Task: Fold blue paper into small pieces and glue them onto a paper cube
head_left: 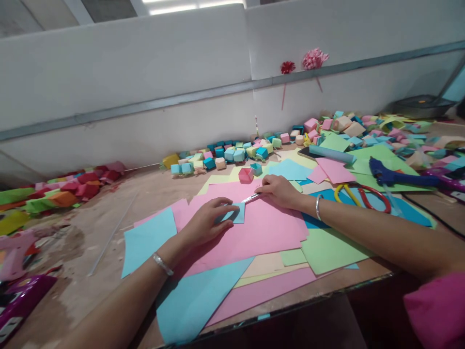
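Note:
My left hand (209, 220) lies with fingers spread on a small light blue piece of paper (239, 213), resting on pink sheets (269, 232). My right hand (278, 190) is closed around a slim silver pointed tool (251, 198); its tip is at the upper right corner of the blue piece. I cannot make out exactly what kind of tool it is, since my fingers hide its other end. Just beyond the hands stand a small pink paper box (246, 175) and a teal paper box (256, 168).
Scissors with yellow and red handles (375, 199) and a blue glue gun (399, 178) lie at right. Several small paper boxes (229, 155) line the wall. At left are a pink glue gun (18, 254), a purple stapler-like object (23, 303) and a thin clear stick (112, 237).

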`<act>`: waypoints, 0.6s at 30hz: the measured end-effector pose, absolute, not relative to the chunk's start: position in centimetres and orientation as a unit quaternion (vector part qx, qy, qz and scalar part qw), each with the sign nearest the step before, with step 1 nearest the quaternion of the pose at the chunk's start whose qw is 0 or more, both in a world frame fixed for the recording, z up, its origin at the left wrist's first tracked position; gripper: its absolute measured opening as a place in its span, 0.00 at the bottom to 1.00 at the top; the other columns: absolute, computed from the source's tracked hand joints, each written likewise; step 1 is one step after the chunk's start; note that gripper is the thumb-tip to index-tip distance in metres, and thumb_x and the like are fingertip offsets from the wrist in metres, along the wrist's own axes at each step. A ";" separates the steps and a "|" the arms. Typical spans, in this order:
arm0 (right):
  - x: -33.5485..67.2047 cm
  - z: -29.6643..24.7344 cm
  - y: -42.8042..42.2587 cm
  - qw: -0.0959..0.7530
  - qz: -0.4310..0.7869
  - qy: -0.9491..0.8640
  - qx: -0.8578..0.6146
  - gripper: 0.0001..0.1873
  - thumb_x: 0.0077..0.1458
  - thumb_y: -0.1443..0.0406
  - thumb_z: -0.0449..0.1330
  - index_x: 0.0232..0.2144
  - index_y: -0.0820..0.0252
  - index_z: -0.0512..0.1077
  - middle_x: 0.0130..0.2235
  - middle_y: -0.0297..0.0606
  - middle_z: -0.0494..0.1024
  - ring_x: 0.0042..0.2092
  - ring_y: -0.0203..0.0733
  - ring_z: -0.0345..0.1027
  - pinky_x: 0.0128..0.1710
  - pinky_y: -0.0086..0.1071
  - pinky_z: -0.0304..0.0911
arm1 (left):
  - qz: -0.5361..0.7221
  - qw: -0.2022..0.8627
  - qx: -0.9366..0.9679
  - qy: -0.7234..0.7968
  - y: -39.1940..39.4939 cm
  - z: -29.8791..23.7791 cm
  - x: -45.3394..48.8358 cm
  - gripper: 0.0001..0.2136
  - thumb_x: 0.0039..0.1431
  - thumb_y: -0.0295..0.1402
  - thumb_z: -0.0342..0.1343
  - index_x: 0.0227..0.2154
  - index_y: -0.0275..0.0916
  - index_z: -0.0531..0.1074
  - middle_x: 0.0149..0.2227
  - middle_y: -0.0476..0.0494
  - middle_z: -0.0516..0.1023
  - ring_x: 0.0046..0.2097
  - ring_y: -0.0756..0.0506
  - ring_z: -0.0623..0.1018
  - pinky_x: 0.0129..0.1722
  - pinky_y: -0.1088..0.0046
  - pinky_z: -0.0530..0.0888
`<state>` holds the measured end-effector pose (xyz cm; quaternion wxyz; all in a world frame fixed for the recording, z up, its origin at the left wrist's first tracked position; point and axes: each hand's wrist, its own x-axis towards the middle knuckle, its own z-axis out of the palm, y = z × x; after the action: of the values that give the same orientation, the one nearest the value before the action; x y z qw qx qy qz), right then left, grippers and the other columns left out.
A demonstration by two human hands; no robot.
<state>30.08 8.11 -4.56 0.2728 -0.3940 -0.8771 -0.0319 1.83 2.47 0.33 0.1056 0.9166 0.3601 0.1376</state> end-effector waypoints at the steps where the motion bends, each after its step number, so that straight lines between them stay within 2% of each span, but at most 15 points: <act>1: 30.1 -4.5 8.1 0.273 -0.025 -0.877 -0.394 0.13 0.62 0.63 0.55 0.42 0.52 0.80 0.37 0.40 0.73 0.37 0.40 0.63 0.33 0.32 0.50 | 0.134 0.098 0.918 0.359 2.5 0.3 1.8 0.15 0.62 0.34 0.53 0.51 0.46 0.73 0.55 0.37 0.70 0.54 0.39 0.73 0.53 0.55 0.71; 9: 30.5 -4.4 8.3 0.265 -0.024 -0.879 -0.396 0.13 0.62 0.64 0.55 0.41 0.50 0.80 0.36 0.39 0.74 0.38 0.41 0.63 0.34 0.33 0.49 | 0.140 0.071 0.933 0.325 2.8 -0.5 1.3 0.16 0.63 0.28 0.49 0.51 0.43 0.72 0.59 0.38 0.69 0.63 0.37 0.64 0.59 0.50 0.66; 14: 30.6 -4.4 8.4 0.262 -0.016 -0.895 -0.361 0.13 0.60 0.67 0.56 0.42 0.49 0.79 0.38 0.39 0.75 0.40 0.42 0.63 0.36 0.34 0.51 | 0.139 0.131 0.922 0.336 2.3 -0.3 1.6 0.16 0.66 0.29 0.44 0.53 0.44 0.71 0.60 0.40 0.67 0.61 0.43 0.68 0.59 0.61 0.68; 18: 30.4 -4.4 8.3 0.269 -0.006 -0.911 -0.314 0.16 0.61 0.69 0.54 0.43 0.49 0.79 0.37 0.39 0.76 0.40 0.42 0.63 0.38 0.34 0.53 | 0.145 0.144 0.905 0.374 1.9 -0.3 2.4 0.13 0.67 0.35 0.45 0.47 0.41 0.73 0.57 0.40 0.70 0.57 0.43 0.71 0.56 0.63 0.70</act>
<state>30.36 8.28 -4.35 0.2690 -0.3137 -0.9106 -0.0064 2.43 1.95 -0.32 0.1442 0.9047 0.3736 0.1452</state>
